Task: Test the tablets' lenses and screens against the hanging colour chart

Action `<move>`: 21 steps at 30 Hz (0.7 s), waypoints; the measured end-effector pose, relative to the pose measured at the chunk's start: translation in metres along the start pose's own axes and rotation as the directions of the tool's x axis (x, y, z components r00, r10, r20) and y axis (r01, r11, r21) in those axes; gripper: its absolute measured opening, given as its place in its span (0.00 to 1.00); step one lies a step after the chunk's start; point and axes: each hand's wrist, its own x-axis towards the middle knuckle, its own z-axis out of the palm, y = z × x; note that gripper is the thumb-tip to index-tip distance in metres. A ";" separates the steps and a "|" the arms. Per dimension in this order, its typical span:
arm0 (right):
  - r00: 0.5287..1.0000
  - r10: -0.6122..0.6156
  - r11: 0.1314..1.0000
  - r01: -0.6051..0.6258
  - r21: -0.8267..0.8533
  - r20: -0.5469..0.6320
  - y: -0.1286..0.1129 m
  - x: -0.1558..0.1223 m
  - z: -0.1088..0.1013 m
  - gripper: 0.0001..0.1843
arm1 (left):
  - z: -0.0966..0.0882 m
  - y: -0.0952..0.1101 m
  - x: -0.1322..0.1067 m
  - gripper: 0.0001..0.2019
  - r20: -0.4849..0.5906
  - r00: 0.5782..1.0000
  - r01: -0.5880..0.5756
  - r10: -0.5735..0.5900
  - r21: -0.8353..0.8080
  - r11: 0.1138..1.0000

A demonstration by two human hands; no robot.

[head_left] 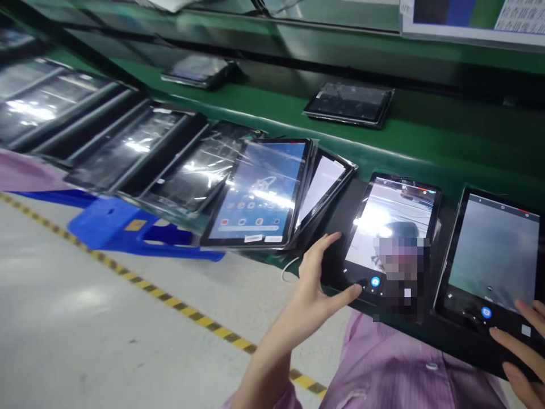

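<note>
The left hand (313,284) and right hand (522,346) are well apart, neither clamped: the left spreads around the lower-left corner of a black-framed tablet (389,227) showing a camera screen, and the right rests its fingers on a matching tablet (489,250). Both lie along the edge of the green tabletop (447,139), with a fanned stack of tablets (255,193) and a row of film-wrapped tablets (128,147) beyond.

Live from the person's own head, the view looks forward and down past the left hand (317,278) and right hand (522,346), sitting close over the tablets (395,218) just beyond them, angled left along the surface (426,142), with the floor (128,318) left of the hands.
</note>
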 end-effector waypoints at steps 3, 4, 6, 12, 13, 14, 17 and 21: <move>0.998 -0.061 0.997 0.061 -0.046 0.006 0.003 -0.008 -0.004 0.22 | 0.007 0.000 -0.001 0.46 0.028 0.998 -0.065 0.063 0.099 0.993; 0.997 -0.074 0.996 0.074 -0.047 0.014 0.003 -0.009 -0.004 0.23 | 0.010 0.000 0.000 0.47 0.031 0.996 -0.091 0.088 0.130 0.987; 0.997 -0.076 0.996 0.077 -0.037 0.020 0.001 -0.009 -0.004 0.21 | 0.015 -0.002 0.002 0.48 0.015 0.991 -0.130 0.130 0.189 0.973; 0.999 -0.038 0.998 0.039 -0.046 0.022 -0.009 0.000 -0.003 0.16 | 0.012 -0.012 0.006 0.46 -0.053 0.985 -0.149 0.161 0.181 0.972; 0.999 -0.016 0.999 0.017 -0.043 0.032 -0.011 0.002 -0.003 0.15 | 0.008 -0.015 0.007 0.45 -0.073 0.988 -0.127 0.139 0.145 0.981; 0.999 0.010 0.999 -0.008 -0.034 0.038 -0.013 0.005 -0.003 0.14 | 0.005 -0.018 0.007 0.43 -0.097 0.990 -0.093 0.104 0.112 0.989; 0.997 0.064 0.998 -0.064 0.009 0.033 -0.018 0.013 0.000 0.14 | -0.006 -0.026 0.010 0.40 -0.166 0.985 0.057 -0.045 0.063 0.996; 0.998 0.002 1.000 -0.003 0.020 0.070 -0.016 0.012 0.001 0.16 | -0.014 -0.025 0.014 0.43 -0.143 0.963 0.245 -0.228 0.114 0.963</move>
